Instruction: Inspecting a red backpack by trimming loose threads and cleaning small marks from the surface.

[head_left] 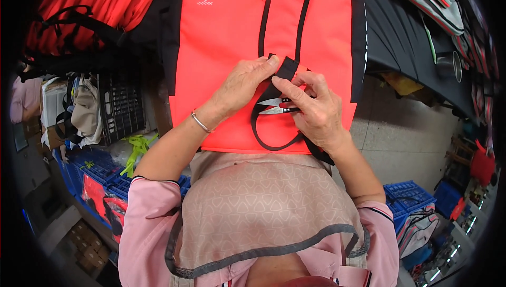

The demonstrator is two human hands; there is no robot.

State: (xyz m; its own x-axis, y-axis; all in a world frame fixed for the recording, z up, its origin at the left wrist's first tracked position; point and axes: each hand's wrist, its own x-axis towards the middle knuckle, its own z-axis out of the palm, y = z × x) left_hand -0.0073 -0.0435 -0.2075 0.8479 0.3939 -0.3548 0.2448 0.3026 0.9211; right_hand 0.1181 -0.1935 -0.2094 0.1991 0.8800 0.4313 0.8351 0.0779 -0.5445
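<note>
A red bag (221,49) with black sides lies flat before me, two black cords running down its middle. My left hand (243,84), a metal bangle on its wrist, pinches a black webbing strap (288,69) near the lower end of the cords. From the right, my right hand (319,107) grips the same strap between thumb and finger. Thread snips (274,106) are tucked in that right hand, their pointed blades apart and aimed left. Below the hands the strap hangs in a loop over the bag's lower part. Some of my right fingers are hidden.
Several red and black bags (105,2) are stacked at the upper left. A black crate (122,107) and blue crates (100,168) stand at left, another blue crate (408,197) at right. A metal cup (449,66) rests on the black-covered table (400,49).
</note>
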